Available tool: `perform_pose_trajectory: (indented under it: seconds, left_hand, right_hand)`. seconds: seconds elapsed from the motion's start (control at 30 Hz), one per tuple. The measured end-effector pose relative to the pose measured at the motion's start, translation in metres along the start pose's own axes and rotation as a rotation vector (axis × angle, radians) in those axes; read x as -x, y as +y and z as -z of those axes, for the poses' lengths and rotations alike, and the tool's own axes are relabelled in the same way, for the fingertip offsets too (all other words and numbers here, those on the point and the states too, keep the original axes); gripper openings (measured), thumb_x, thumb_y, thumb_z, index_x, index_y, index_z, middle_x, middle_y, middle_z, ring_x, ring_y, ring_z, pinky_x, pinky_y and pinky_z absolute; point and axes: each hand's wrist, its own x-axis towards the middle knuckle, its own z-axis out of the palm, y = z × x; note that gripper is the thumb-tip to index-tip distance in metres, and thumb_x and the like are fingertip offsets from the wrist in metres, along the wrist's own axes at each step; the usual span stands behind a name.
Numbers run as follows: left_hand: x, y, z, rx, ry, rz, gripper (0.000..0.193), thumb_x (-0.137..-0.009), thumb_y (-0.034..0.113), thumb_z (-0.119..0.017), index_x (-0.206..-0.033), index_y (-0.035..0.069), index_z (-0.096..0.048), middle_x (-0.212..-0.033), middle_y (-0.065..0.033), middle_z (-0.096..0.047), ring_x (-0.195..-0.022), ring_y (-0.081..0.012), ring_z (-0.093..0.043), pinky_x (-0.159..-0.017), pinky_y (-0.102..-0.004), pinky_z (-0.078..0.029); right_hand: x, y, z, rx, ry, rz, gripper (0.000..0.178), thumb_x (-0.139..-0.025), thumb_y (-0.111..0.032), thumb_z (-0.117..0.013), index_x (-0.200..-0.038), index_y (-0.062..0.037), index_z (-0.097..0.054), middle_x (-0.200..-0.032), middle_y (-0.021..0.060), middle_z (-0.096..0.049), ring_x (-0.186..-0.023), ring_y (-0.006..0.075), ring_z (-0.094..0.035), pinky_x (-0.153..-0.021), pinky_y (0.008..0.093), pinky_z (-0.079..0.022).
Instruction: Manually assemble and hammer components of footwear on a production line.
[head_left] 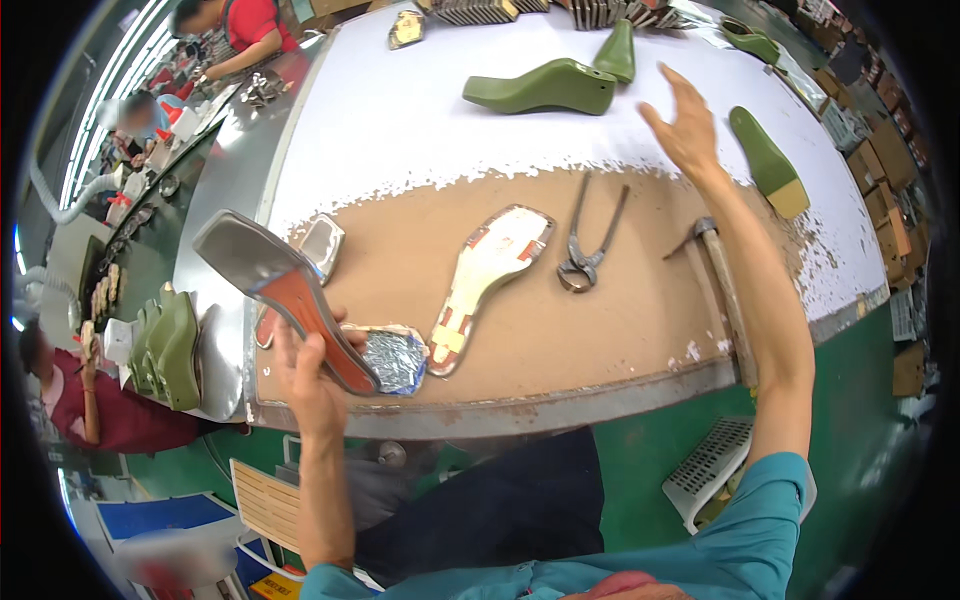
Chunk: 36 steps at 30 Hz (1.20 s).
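My left hand is closed round the heel end of a shoe sole, grey toward the toe and orange-brown toward the heel. The sole is raised at a tilt above the left side of the table. My right hand reaches far across with fingers spread, holding nothing. Nearest to it are a green shoe last on its side, a second green last behind, and a flat-lying green last with a tan heel. Between my hands lie a cream insole and open-jawed pincers.
A hammer lies under my right forearm. A foil-covered pad sits by my left fingers. Stacked dark pieces line the far edge. Several green lasts stand left. A grey crate is below right. Co-workers sit along the left.
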Motion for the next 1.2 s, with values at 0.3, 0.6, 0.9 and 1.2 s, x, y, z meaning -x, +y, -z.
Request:
perform_pose_trajectory:
  seconds: [0.3, 0.6, 0.9, 1.2]
  left_hand:
    - [-0.004, -0.009, -0.003, 0.132, 0.047, 0.136, 0.036, -0.099, 0.025, -0.041, -0.127, 0.004, -0.034, -0.101, -0.0194, -0.059, -0.069, -0.0228, -0.066, -0.057, -0.0326, -0.056]
    - [0.003, -0.014, -0.003, 0.254, 0.009, 0.067, 0.039, -0.100, 0.027, -0.036, -0.132, 0.007, -0.025, -0.109, -0.0187, -0.056, -0.088, -0.0292, -0.063, -0.074, -0.0405, -0.054]
    - [0.023, -0.001, -0.006, 0.601, -0.043, 0.096, 0.059, -0.096, 0.053, -0.035, -0.127, 0.004, -0.043, -0.117, -0.0136, -0.055, -0.103, -0.0282, -0.058, -0.083, -0.0425, -0.051]
    - [0.058, 0.006, 0.032, 0.708, -0.233, 0.101, 0.067, -0.092, 0.058, -0.033, -0.128, 0.002, -0.046, -0.116, -0.0163, -0.057, -0.102, -0.0256, -0.059, -0.088, -0.0361, -0.050]
  right_hand:
    - [-0.053, -0.101, -0.061, -0.094, -0.617, -0.153, 0.050, -0.080, -0.049, -0.060, -0.097, -0.0014, -0.065, -0.094, 0.0175, -0.067, -0.087, 0.0361, -0.064, -0.079, 0.0423, -0.049]
    - [0.019, -0.155, -0.020, -1.209, -0.578, -0.984, 0.052, -0.086, -0.036, -0.065, -0.102, 0.0136, -0.060, -0.090, 0.0198, -0.064, -0.078, 0.0233, -0.066, -0.056, 0.0309, -0.056]
    - [0.113, -0.319, 0.137, -0.882, -0.563, -0.106, 0.036, -0.085, -0.032, -0.068, -0.101, 0.0002, -0.065, -0.090, 0.0123, -0.063, -0.079, 0.0227, -0.062, -0.071, 0.0338, -0.050]
    - [0.180, -0.394, 0.164, -1.088, -0.441, -0.028, 0.050, -0.091, -0.019, -0.056, -0.135, -0.0009, -0.040, -0.134, 0.0256, -0.040, -0.127, 0.0385, -0.039, -0.103, 0.0399, -0.035]
